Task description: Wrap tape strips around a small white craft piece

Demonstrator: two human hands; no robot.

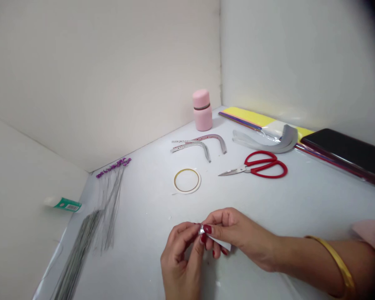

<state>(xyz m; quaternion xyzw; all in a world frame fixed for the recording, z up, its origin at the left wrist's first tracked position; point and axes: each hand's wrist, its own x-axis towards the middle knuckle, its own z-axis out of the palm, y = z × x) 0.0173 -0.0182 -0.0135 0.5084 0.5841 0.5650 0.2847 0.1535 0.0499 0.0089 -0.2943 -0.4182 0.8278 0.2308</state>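
Note:
My left hand and my right hand meet low in the middle of the view, just above the table. Between their fingertips is a thin paper strip, white along its length and shiny silver at the end both hands pinch. Fingers cover much of it. Beyond the hands lies a narrow roll of tape, flat on its side. Scissors with red handles rest to the right of the tape, tips pointing left and blades nearly together.
Several curved printed strips lie behind the tape, near a pink bottle. Right: pale curled strips, a yellow sheet pack, a black phone. Left: bundled wires, purple-tipped wires, a green-and-white tube.

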